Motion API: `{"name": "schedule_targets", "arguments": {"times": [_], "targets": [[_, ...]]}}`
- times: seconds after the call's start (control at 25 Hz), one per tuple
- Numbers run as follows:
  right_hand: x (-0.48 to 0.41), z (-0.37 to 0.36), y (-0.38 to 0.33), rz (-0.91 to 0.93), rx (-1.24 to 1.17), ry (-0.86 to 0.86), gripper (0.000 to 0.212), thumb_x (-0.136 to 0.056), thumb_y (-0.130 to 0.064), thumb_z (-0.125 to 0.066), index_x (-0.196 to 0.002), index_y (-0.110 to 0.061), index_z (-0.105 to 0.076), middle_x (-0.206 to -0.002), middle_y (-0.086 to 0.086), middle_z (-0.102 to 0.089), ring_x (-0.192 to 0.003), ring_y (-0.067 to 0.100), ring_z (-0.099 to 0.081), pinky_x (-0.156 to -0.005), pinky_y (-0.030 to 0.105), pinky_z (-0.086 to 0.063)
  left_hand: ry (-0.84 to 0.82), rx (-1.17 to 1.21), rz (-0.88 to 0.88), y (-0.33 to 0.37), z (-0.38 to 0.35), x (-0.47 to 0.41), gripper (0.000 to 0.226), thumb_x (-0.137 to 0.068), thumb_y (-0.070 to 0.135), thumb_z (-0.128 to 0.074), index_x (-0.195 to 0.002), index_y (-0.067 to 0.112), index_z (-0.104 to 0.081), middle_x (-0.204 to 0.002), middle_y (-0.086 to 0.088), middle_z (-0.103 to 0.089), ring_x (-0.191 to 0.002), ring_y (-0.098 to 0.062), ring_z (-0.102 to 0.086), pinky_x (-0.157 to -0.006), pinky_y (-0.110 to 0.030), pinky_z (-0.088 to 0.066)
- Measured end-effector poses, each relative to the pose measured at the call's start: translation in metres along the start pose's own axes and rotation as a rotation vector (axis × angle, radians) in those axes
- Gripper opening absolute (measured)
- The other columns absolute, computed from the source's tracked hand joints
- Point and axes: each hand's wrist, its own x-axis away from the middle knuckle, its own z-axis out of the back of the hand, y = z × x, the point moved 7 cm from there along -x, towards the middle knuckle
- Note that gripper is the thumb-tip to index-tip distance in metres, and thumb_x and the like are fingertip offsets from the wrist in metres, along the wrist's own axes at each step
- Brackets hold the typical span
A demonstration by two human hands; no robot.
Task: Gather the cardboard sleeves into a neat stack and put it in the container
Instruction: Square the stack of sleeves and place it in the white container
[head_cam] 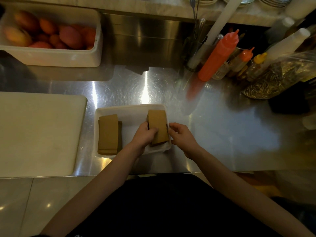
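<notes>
Two stacks of cardboard sleeves lie in one white container (130,112) at lower centre of the frame. The left stack (108,134) lies flat, its long axis running top to bottom. The right stack (158,125) runs the same way, tilted, seemingly propped on the right wall. The left hand (144,135) grips its near left edge; the right hand (182,135), fingers curled, touches its right edge at the rim.

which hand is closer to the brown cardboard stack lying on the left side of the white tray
Left. The left hand sits just right of that flat stack, inside the tray; the right hand is beyond the tray's right rim.
</notes>
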Motion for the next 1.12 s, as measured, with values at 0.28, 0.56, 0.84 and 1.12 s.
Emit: {"name": "schedule_targets", "arguments": {"times": [0.28, 0.56, 0.84, 1.12], "targets": [[0.002, 0.001, -0.001, 0.006, 0.06, 0.036, 0.028, -0.097, -0.021, -0.044, -0.11, -0.025, -0.068, -0.105, 0.0, -0.071, -0.098, 0.016, -0.066, -0.09, 0.046, -0.055, -0.048, 0.003, 0.028, -0.002, -0.004, 0.001, 0.048, -0.097, 0.016, -0.054, -0.143, 0.009, -0.044, -0.134, -0.012, -0.058, -0.116, -0.027, -0.057, -0.096, -0.041, -0.049], [0.006, 0.003, -0.011, -0.022, 0.127, 0.047, 0.028, -0.099, -0.016, -0.045, -0.121, -0.012, -0.063, -0.115, 0.005, -0.065, -0.101, 0.015, -0.06, -0.095, 0.04, -0.052, -0.17, -0.036, 0.041, 0.01, 0.0, 0.01, 0.048, -0.099, 0.019, -0.053, -0.145, 0.009, -0.043, -0.14, -0.01, -0.055, -0.118, -0.023, -0.055, -0.089, -0.03, -0.046], [0.012, 0.006, -0.036, 0.044, 0.293, 0.141, 0.042, -0.099, -0.026, -0.048, -0.138, -0.01, -0.046, -0.132, 0.012, -0.058, -0.118, 0.026, -0.058, -0.095, 0.034, -0.048, -0.184, -0.439, -0.101, 0.043, 0.026, 0.024, 0.044, -0.102, 0.025, -0.049, -0.141, 0.004, -0.046, -0.127, -0.006, -0.056, -0.118, -0.023, -0.053, -0.089, -0.031, -0.039], [0.016, 0.005, -0.057, 0.139, 0.428, 0.168, 0.048, -0.097, -0.037, -0.049, -0.141, -0.019, -0.042, -0.137, 0.008, -0.052, -0.118, 0.023, -0.056, -0.092, 0.028, -0.045, 0.001, -0.696, -0.463, 0.063, 0.051, 0.027, 0.049, -0.099, 0.034, -0.053, -0.143, 0.012, -0.047, -0.144, -0.012, -0.054, -0.128, -0.028, -0.053, -0.105, -0.042, -0.044]]}}
